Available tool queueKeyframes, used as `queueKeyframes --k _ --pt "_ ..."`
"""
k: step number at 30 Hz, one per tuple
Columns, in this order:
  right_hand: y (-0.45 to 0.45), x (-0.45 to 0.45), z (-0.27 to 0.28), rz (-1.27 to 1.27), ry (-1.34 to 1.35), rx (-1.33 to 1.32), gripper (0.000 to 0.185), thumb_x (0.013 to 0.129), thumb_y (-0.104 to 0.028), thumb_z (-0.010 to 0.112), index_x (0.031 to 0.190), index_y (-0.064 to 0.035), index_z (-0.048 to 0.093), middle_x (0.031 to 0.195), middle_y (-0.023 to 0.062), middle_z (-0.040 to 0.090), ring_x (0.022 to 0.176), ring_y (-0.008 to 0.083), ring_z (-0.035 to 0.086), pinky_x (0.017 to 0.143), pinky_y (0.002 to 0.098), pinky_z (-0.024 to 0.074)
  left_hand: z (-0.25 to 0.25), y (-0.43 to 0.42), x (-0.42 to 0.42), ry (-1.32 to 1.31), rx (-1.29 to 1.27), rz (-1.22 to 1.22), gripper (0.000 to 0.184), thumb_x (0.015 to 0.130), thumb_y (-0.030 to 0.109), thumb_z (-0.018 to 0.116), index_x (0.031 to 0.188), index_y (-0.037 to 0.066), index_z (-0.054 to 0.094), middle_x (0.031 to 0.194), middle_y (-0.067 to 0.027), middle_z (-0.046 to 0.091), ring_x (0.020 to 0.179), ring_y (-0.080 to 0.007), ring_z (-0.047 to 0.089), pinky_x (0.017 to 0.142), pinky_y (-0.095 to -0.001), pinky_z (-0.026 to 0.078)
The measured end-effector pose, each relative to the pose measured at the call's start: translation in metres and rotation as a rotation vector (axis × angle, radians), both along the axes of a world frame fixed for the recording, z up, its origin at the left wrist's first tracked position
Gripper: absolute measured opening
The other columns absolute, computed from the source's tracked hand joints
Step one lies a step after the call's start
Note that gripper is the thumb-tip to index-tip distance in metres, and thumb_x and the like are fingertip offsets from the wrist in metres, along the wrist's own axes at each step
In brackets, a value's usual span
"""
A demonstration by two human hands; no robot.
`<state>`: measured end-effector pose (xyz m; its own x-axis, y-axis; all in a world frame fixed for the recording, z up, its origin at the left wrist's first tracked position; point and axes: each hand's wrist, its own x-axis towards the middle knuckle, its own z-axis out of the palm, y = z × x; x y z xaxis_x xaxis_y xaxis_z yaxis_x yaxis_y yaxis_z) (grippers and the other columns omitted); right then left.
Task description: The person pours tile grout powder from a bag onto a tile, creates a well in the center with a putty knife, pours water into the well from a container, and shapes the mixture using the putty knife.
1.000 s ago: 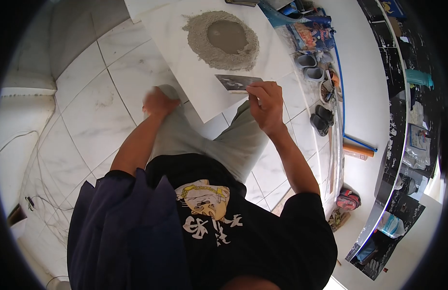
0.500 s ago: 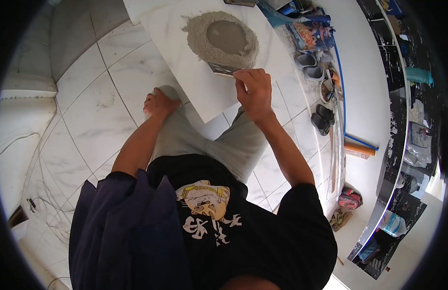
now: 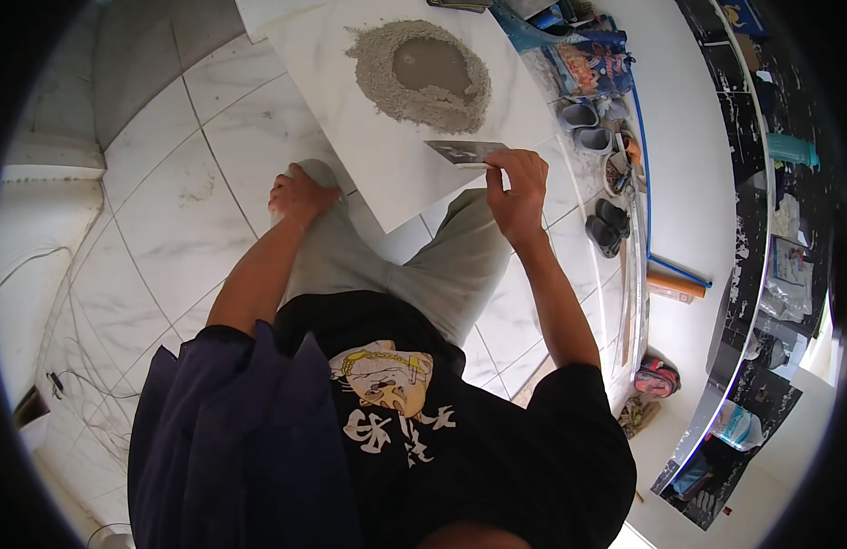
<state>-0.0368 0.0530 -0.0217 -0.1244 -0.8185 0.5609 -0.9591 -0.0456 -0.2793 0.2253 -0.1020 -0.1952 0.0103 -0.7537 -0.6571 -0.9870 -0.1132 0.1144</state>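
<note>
My right hand (image 3: 519, 194) grips the edge of a flat, dark metal scraper (image 3: 462, 152), held over the near part of a white board (image 3: 387, 174). Farther up the board lies a ring of grey powder (image 3: 387, 87) around a pool of wet grey mix (image 3: 428, 64). The scraper is apart from the powder. On my left knee rests my left hand (image 3: 300, 195), its fingers bent over the knee and somewhat spread, with nothing in it.
Grey shoes (image 3: 593, 140), black shoes (image 3: 608, 227) and a colourful bag (image 3: 588, 69) lie along the right side. A blue pole (image 3: 648, 183) runs beside them. A cable (image 3: 94, 384) lies on the tiled floor (image 3: 181, 192) at the left.
The scraper first went to the near edge of the powder, then came back toward the lower right in my right hand. Powder on the near side has been pushed into the pool, which is smaller.
</note>
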Motion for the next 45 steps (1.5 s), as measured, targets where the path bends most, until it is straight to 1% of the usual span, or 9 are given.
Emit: queueKeyframes --k 10,18,20,22,23,26,30,35,45 --pt "-0.013 -0.029 -0.01 0.022 -0.005 -0.021 0.028 0.072 0.011 0.068 0.089 -0.0113 0.068 0.089 0.0007 0.07 0.09 0.0231 0.062 0.089 0.0371 0.0424 0.005 0.001 -0.004 -0.003 -0.007 0.022 0.112 0.065 0.056 0.078 0.153 0.01 0.026 0.145 -0.0279 0.039 0.129 -0.0528 0.045 0.101 -0.065 0.039" --pt "-0.035 -0.044 0.012 0.07 -0.02 -0.081 0.03 0.072 0.013 0.068 0.09 -0.0112 0.068 0.088 0.0022 0.07 0.087 0.0229 0.062 0.088 0.0367 0.0428 0.004 0.002 -0.003 -0.003 -0.016 0.019 0.112 0.064 0.056 0.08 0.151 0.009 0.028 0.144 -0.0281 0.039 0.128 -0.0533 0.046 0.1 -0.0642 0.04" --pt "-0.037 -0.045 0.017 0.062 -0.011 -0.071 0.03 0.072 0.013 0.068 0.09 -0.0109 0.068 0.089 0.0025 0.071 0.089 0.0234 0.063 0.09 0.0381 0.0427 0.005 0.002 -0.005 -0.004 -0.013 0.021 0.112 0.064 0.056 0.08 0.151 0.009 0.028 0.144 -0.0283 0.039 0.128 -0.0533 0.046 0.1 -0.0641 0.04" --pt "-0.037 -0.048 0.018 0.045 -0.04 -0.097 0.028 0.074 0.012 0.067 0.091 -0.0104 0.068 0.09 0.0025 0.071 0.091 0.0243 0.064 0.097 0.0421 0.0421 0.005 0.001 -0.003 -0.005 -0.018 0.023 0.112 0.064 0.057 0.08 0.151 0.008 0.028 0.143 -0.0284 0.04 0.128 -0.0531 0.046 0.099 -0.064 0.041" --pt "-0.033 -0.047 0.018 0.03 -0.073 -0.073 0.027 0.075 0.011 0.067 0.091 -0.0104 0.068 0.093 0.0026 0.07 0.094 0.0255 0.064 0.103 0.0467 0.04 0.005 0.0 -0.003 -0.004 -0.02 0.029 0.112 0.064 0.057 0.08 0.151 0.008 0.028 0.143 -0.0284 0.04 0.128 -0.0531 0.046 0.099 -0.064 0.041" --pt "-0.014 -0.039 0.013 -0.01 -0.079 -0.002 0.026 0.076 0.01 0.067 0.092 -0.0107 0.068 0.094 0.0024 0.07 0.095 0.0263 0.063 0.105 0.0494 0.0391 0.003 0.0 -0.002 -0.002 -0.011 0.021 0.112 0.064 0.057 0.08 0.15 0.008 0.028 0.143 -0.0283 0.04 0.127 -0.0533 0.047 0.099 -0.0638 0.041" --pt "0.003 -0.017 -0.005 0.03 -0.033 0.03 0.028 0.073 0.01 0.071 0.09 -0.0117 0.069 0.092 0.002 0.068 0.093 0.0243 0.061 0.102 0.0475 0.0399 0.001 0.0 -0.002 -0.022 -0.026 -0.002 0.112 0.064 0.059 0.08 0.15 0.008 0.029 0.143 -0.0285 0.04 0.126 -0.0537 0.048 0.099 -0.0631 0.042" --pt "-0.01 -0.008 -0.013 0.013 -0.042 -0.004 0.027 0.073 0.01 0.071 0.089 -0.012 0.069 0.091 0.0014 0.068 0.092 0.0239 0.06 0.101 0.0465 0.0397 0.001 0.0 -0.003 -0.035 -0.023 -0.012 0.114 0.064 0.06 0.08 0.151 0.008 0.028 0.143 -0.0284 0.04 0.126 -0.053 0.048 0.099 -0.0623 0.042" --pt "-0.031 -0.029 0.02 0.001 0.007 -0.068 0.026 0.075 0.008 0.071 0.092 -0.0121 0.07 0.095 0.0007 0.07 0.095 0.0231 0.062 0.102 0.0454 0.0392 -0.002 0.002 -0.003 -0.024 -0.031 -0.003 0.116 0.064 0.06 0.08 0.154 0.01 0.026 0.144 -0.0282 0.039 0.127 -0.0521 0.047 0.1 -0.0634 0.041"
